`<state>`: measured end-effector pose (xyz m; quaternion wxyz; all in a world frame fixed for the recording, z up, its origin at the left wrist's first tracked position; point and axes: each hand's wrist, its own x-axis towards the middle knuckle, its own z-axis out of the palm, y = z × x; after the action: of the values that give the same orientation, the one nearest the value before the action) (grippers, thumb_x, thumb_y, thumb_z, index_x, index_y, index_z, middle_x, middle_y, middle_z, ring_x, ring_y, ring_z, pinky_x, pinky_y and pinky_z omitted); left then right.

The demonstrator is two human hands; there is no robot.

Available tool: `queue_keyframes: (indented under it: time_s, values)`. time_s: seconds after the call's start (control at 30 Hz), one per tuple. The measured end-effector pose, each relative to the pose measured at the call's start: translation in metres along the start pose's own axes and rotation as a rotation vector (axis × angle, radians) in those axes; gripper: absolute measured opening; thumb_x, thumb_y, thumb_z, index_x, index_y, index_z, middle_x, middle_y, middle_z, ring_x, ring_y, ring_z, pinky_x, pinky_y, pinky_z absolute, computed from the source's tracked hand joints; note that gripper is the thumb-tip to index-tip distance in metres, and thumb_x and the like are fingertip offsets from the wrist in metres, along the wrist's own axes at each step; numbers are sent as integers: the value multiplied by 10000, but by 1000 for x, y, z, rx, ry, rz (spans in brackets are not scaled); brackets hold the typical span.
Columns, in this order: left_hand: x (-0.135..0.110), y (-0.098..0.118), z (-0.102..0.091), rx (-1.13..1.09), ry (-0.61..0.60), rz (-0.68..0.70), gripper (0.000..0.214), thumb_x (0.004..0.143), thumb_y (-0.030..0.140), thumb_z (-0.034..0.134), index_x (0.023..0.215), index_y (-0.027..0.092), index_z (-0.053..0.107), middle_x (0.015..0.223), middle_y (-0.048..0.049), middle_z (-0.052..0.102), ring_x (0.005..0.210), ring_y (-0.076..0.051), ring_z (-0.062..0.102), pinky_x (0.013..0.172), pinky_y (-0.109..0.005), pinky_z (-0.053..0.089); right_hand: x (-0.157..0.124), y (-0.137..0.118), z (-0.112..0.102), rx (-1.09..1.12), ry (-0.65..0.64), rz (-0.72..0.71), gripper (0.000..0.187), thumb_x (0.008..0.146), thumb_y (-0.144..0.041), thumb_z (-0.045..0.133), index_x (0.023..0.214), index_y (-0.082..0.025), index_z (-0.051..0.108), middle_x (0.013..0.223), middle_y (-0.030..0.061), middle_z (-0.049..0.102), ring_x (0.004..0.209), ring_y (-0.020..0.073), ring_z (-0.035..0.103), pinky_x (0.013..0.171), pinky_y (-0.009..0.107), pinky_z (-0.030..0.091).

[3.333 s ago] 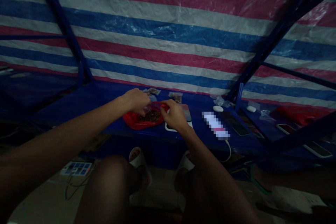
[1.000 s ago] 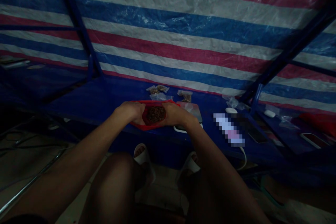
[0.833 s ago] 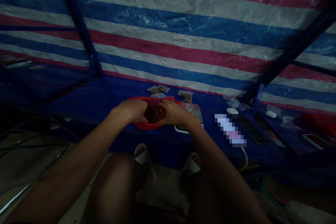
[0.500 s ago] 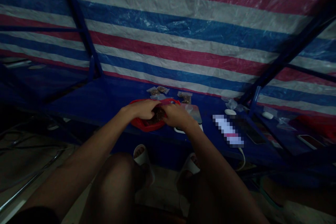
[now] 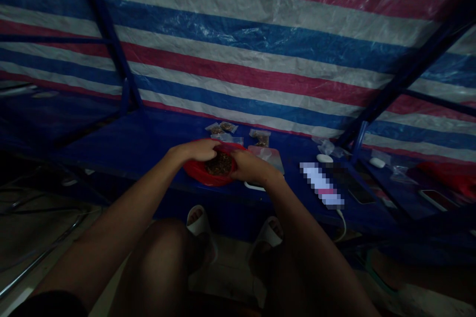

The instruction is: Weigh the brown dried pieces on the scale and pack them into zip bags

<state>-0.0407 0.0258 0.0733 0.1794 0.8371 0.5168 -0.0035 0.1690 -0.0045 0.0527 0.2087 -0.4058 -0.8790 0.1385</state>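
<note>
A red plastic bag (image 5: 197, 172) sits on the blue bench in front of me, its mouth spread and small brown bits (image 5: 218, 164) showing inside. On the left side of the mouth, my left hand (image 5: 203, 150) is closed on the rim. My right hand (image 5: 247, 165) grips the opposite side, with its fingers partly hidden by the bag. Just behind the bag lie small clear packets of brown pieces (image 5: 227, 127) and a flat clear packet (image 5: 232, 138). A flat scale-like device (image 5: 273, 157) is partly covered by my right hand and wrist.
Another filled clear packet (image 5: 262, 137) lies near the striped sheet (image 5: 230, 69). To the right are a blurred-out phone (image 5: 322, 185) on a white cable (image 5: 344, 225), a white case (image 5: 325, 158) and crumpled clear plastic (image 5: 327, 146). Blue metal posts (image 5: 107, 25) frame the bench.
The bag's mouth has been pulled wider and rounder, so more of the brown bits shows. My hands have moved slightly apart at its rim.
</note>
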Motion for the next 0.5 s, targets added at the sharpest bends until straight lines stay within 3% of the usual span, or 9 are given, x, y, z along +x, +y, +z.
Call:
queue_keyframes:
  time_s: [0.1, 0.13, 0.2, 0.23, 0.3, 0.33, 0.4, 0.5]
  values:
    - [-12, 8, -2, -143, 51, 71, 598, 875, 87, 476, 1416, 205, 701, 1410, -60, 771, 1237, -214, 742, 1073, -283, 552, -4, -7, -14, -10, -89, -101, 358, 909, -101, 702, 1240, -185, 810, 1252, 130, 831, 1105, 277, 794, 973, 341, 584]
    - [-16, 12, -3, -162, 84, 85, 584, 895, 88, 469, 1417, 206, 704, 1418, -59, 767, 1252, -210, 739, 1088, -278, 543, -4, -5, -20, 13, -57, -116, 334, 949, -118, 654, 1235, -187, 813, 1249, 128, 832, 1103, 272, 795, 987, 355, 580]
    - [-23, 23, -2, -152, 188, 102, 543, 935, 108, 470, 1411, 197, 716, 1425, -69, 763, 1267, -222, 736, 1112, -292, 533, 0, 10, -34, 93, 99, -114, 301, 994, -183, 622, 1219, -207, 820, 1229, 106, 840, 1084, 259, 797, 993, 371, 583]
    - [-25, 28, 0, -139, 252, 111, 522, 949, 120, 476, 1403, 192, 723, 1428, -75, 760, 1275, -231, 733, 1125, -308, 530, 4, 22, -41, 122, 237, -74, 290, 996, -205, 624, 1211, -200, 820, 1208, 108, 843, 1065, 253, 796, 983, 372, 588]
    - [-28, 39, 6, -132, 395, 120, 470, 971, 144, 491, 1362, 198, 748, 1412, -73, 769, 1283, -248, 729, 1137, -340, 527, 15, 55, -56, 126, 451, 81, 287, 979, -201, 618, 1178, -163, 821, 1131, 120, 849, 1022, 251, 791, 945, 372, 597]
    - [-28, 45, 11, -146, 473, 97, 435, 979, 158, 503, 1321, 207, 767, 1371, -69, 788, 1260, -256, 740, 1119, -355, 540, 21, 73, -63, 116, 486, 199, 297, 963, -191, 624, 1182, -139, 817, 1121, 131, 847, 1026, 254, 789, 938, 367, 597]
    - [-26, 53, 21, -196, 657, 2, 352, 992, 189, 530, 1222, 227, 793, 1253, -62, 827, 1166, -272, 771, 1036, -381, 576, 35, 107, -74, 87, 427, 464, 322, 938, -183, 641, 1207, -124, 808, 1153, 136, 839, 1050, 243, 784, 947, 341, 588]
    - [-21, 59, 37, -280, 930, -90, 253, 997, 204, 556, 1119, 228, 776, 1152, -62, 834, 1056, -272, 782, 924, -383, 588, 52, 145, -78, 59, 370, 598, 325, 880, -142, 688, 1177, -80, 803, 1119, 178, 833, 1063, 284, 774, 962, 370, 576]
